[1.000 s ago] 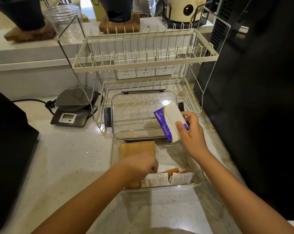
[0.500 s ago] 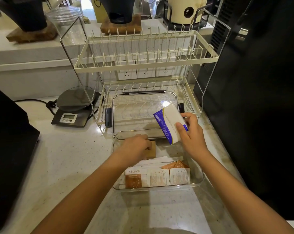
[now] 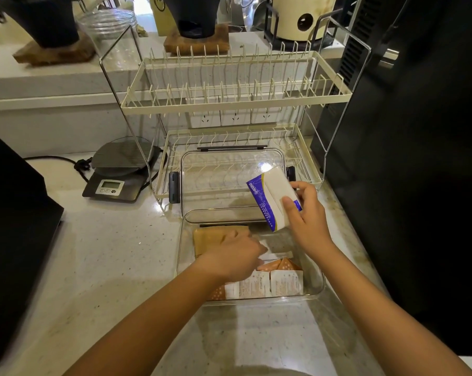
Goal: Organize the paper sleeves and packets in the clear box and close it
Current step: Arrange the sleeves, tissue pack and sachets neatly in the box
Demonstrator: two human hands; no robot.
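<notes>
The clear box [image 3: 320,287] sits open on the counter, its clear lid [image 3: 230,183] leaning back against the dish rack. Brown paper sleeves [image 3: 206,238] lie at the box's far left. White and orange packets [image 3: 272,283] stand along its near wall. My left hand [image 3: 237,255] is inside the box, fingers curled over white papers in the middle; what it grips is hidden. My right hand [image 3: 306,215] holds a blue and white tissue pack [image 3: 272,195] above the box's far right corner.
A cream two-tier dish rack [image 3: 237,85] stands behind the box. A digital scale [image 3: 119,175] with a cord sits to the left. A black appliance [image 3: 419,158] walls the right side, and a dark object [image 3: 12,226] occupies the left edge.
My left hand went from the box's near side to the far left sleeves, then slid right toward the middle. The right hand with the tissue pack has barely moved.
</notes>
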